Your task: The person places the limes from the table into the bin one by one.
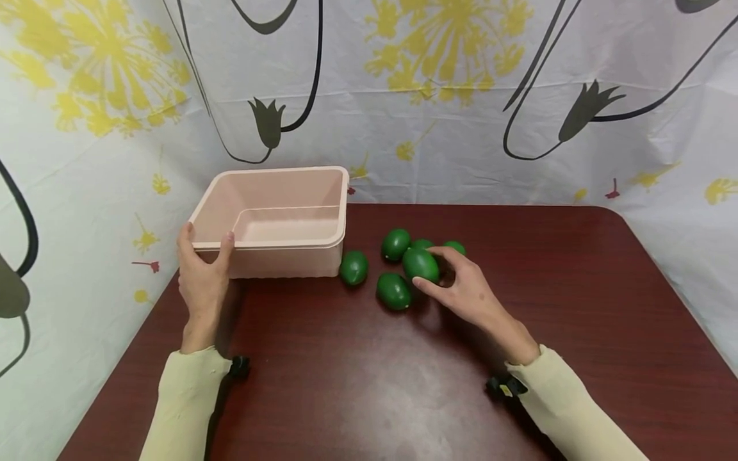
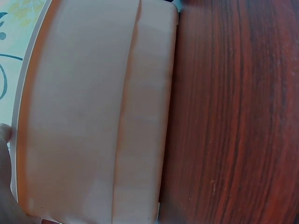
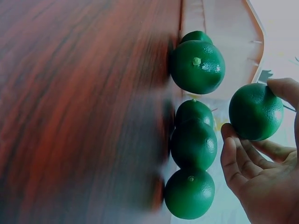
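Observation:
A pale pink plastic bin (image 1: 282, 261) stands at the table's back left, its inside bare. My left hand (image 1: 203, 275) holds its front left corner, thumb at the front rim and fingers at the left side. In the left wrist view the bin's wall (image 2: 74, 112) fills much of the picture, and only part of the hand shows at the edge. Between thumb and fingertips, my right hand (image 1: 469, 291) pinches a green lime (image 3: 256, 112), raised off the table. Several more limes lie close by, among them one lime (image 1: 394, 291) nearer me and another lime (image 1: 353, 267) beside the bin.
The dark red-brown wooden table (image 1: 369, 384) has a rounded far right corner. A white cloth (image 1: 438, 147) with yellow and grey flower prints hangs behind the table and along its sides. Small black devices sit at both wrists.

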`<state>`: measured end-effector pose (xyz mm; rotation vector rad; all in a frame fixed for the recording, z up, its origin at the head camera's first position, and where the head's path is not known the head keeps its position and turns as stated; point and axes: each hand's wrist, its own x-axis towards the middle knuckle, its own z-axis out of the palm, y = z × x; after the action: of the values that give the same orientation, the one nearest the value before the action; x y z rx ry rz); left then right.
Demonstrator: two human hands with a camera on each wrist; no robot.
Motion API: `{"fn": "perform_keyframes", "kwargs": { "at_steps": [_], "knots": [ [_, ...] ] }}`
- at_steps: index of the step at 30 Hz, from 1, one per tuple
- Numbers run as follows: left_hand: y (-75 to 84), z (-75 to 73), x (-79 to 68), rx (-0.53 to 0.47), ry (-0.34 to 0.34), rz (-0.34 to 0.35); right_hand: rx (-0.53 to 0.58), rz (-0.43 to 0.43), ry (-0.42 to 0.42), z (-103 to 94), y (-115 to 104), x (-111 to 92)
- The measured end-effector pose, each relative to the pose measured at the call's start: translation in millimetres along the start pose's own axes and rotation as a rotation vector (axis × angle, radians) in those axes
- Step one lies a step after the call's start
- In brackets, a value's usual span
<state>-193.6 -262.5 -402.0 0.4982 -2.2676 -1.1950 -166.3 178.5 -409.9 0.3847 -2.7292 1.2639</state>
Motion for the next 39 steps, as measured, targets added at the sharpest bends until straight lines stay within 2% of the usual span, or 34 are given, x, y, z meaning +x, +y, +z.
{"fn": "perform_keyframes", "kwargs": {
  "at_steps": [21,28,39],
  "knots": [
    [-0.2,0.0,-1.1,0.005,-0.005,0.009,0.069,-0.006,-0.015,8.2,-10.7,3.5],
    [-0.9,1.1,-1.3,0.020,0.021,0.021,0.099,-0.017,-0.016,9.4,-14.2,5.9],
    [-0.8,1.8,-1.2,0.024,0.021,0.016,0.116,-0.009,-0.030,11.6,-21.9,10.5]
  ]
}}
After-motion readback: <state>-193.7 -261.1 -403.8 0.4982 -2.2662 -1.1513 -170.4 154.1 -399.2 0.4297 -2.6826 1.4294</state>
